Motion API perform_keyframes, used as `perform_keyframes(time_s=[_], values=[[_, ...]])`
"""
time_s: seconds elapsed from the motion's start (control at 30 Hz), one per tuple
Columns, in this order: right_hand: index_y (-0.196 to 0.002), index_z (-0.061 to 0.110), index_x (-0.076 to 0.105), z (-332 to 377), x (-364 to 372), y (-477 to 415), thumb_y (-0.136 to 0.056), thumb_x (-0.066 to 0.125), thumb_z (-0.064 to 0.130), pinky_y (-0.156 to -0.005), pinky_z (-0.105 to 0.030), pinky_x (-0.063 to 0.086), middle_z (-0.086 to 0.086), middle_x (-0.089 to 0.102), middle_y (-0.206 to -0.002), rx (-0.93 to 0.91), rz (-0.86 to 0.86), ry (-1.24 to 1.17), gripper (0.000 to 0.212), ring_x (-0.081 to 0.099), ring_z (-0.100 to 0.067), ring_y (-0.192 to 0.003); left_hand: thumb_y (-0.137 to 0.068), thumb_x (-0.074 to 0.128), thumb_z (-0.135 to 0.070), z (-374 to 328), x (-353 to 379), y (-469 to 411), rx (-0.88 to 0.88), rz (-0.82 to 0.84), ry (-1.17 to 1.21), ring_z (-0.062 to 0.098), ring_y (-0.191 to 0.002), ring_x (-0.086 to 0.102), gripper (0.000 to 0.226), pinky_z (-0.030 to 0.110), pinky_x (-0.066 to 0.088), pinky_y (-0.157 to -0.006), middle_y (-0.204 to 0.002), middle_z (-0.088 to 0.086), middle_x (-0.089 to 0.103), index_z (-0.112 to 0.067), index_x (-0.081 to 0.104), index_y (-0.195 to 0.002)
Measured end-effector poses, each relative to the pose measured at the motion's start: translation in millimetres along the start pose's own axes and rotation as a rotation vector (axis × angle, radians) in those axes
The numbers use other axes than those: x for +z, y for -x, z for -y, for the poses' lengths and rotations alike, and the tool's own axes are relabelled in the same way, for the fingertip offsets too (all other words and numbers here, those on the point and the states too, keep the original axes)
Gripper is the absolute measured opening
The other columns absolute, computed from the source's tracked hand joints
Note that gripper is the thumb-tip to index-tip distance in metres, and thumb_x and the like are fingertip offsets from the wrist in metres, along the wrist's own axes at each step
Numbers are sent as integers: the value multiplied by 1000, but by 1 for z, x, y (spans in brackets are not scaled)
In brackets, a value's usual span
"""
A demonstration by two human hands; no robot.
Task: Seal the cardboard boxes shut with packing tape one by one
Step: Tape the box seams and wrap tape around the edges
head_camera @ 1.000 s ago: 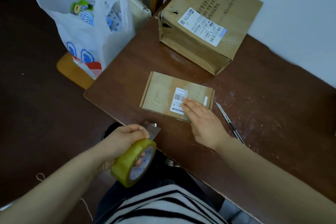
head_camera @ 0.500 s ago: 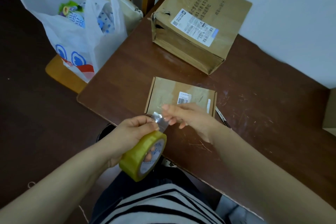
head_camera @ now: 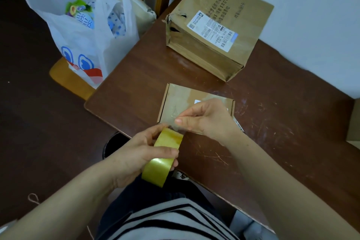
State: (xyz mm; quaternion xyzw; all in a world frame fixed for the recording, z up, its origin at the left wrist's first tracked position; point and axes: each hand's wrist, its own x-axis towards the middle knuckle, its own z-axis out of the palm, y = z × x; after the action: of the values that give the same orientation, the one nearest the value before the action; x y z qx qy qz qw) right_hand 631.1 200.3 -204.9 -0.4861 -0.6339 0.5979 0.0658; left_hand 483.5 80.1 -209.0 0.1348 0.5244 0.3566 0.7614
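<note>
My left hand (head_camera: pixel 136 154) curls round the tape roll (head_camera: pixel 161 163), and my right hand (head_camera: pixel 210 121) pinches its free end (head_camera: pixel 176 127). The flat box (head_camera: pixel 175 99) lies on the counter (head_camera: pixel 272 122) just beyond both hands, its long axis running left to right. The right hand, over its near edge, is nearer.

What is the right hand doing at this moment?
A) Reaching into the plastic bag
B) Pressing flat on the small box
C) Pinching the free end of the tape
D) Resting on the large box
C: the right hand pinches the clear tape end leading from the tape roll, which the left hand grips, just in front of the small box.
</note>
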Motion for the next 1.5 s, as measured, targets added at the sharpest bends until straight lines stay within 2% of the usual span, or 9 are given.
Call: perform_keyframes(time_s=[0.13,0.3,0.47,0.57,0.83,1.0,1.33,1.43,1.5], values=[[-72,22,76,10,-9,-4,-70,83,20,-66,-34,55,-6,72,-69,-76,-56,12,7,64,-19,-61,-82,67,-13,9,0,-2,-50,-167,108,29,-56,60,54,33,53,-53,-71,20,63,-20,47,-132],[-75,9,75,13,-28,-27,-71,82,10,-53,-14,45,6,65,-54,-74,-107,-73,8,55,-1,-49,-72,78,-15,8,1,6,45,-64,131,26,-59,63,53,30,55,-56,-75,20,65,-28,60,-121],[-70,21,76,16,-38,-52,-71,83,17,-58,-19,49,-3,71,-64,-162,-107,-4,8,57,-8,-57,-87,61,-18,12,2,-2,45,-264,75,24,-43,54,30,27,48,-44,-58,17,58,-17,58,-117],[-71,20,76,11,-37,-71,-71,83,19,-61,-20,48,-13,69,-65,-152,-157,18,7,56,-7,-55,-78,66,-26,13,5,-6,39,-235,145,25,-46,56,38,29,51,-46,-61,19,60,-18,58,-115],[-66,27,73,-12,-32,-115,-72,83,21,-64,-28,50,12,64,-52,-60,-141,130,14,55,1,-50,-93,59,-28,19,6,-26,-115,-317,166,26,-47,59,26,32,51,-48,-61,19,61,-9,53,-110],[-70,29,70,-18,-27,-135,-74,81,28,-82,-42,55,9,69,-72,-48,-151,226,12,66,-13,-75,-96,55,-24,11,18,-49,-116,-370,197,26,-41,57,21,31,51,-43,-54,18,58,-4,53,-101],[-76,21,69,-39,-20,-151,-81,76,23,-75,-29,49,3,62,-74,-34,-110,169,9,55,-8,-69,-97,54,-25,3,10,-60,-248,-391,163,24,-41,59,27,30,52,-43,-53,17,60,1,56,-94],[-82,15,68,-47,-16,-153,-87,70,20,-65,-11,42,12,55,-69,-47,-87,181,7,50,-1,-65,-97,54,-20,6,7,-64,-262,-401,180,24,-39,57,26,28,51,-42,-53,19,59,3,54,-109],[-93,11,67,-50,-15,-155,-91,63,24,-71,-17,43,11,56,-76,-58,-54,279,14,53,-6,-74,-96,55,-19,9,6,-68,-274,-412,179,25,-39,58,28,29,52,-41,-53,19,60,2,55,-114]])
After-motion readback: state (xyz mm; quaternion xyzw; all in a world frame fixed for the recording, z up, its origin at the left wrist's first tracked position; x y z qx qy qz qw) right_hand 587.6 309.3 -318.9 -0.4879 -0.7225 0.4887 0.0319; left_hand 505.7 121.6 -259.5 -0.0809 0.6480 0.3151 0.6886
